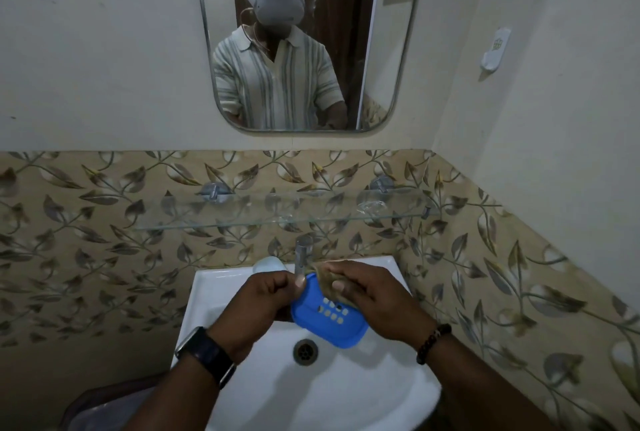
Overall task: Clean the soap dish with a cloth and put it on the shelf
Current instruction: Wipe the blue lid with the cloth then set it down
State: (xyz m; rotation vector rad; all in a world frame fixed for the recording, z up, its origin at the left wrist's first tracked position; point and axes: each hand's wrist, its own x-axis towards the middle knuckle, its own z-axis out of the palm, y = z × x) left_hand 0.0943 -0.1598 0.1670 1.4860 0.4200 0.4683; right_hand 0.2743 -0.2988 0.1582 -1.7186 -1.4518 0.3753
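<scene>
Left hand: closed, pinching the left edge of the blue oval plastic soap dish | Right hand: closed, pressing a crumpled beige cloth onto the dish's upper end | Dish: held tilted above the white ceramic sink, below the chrome tap | Glass wall shelf: above tap, bare.

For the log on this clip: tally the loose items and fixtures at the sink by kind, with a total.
Soap dish, blue: 1
Cloth, tan: 1
Tap: 1
Glass shelf: 1
Sink: 1
Mirror: 1
Total: 6
The left hand grips the dish; the right hand presses the cloth on it.
</scene>
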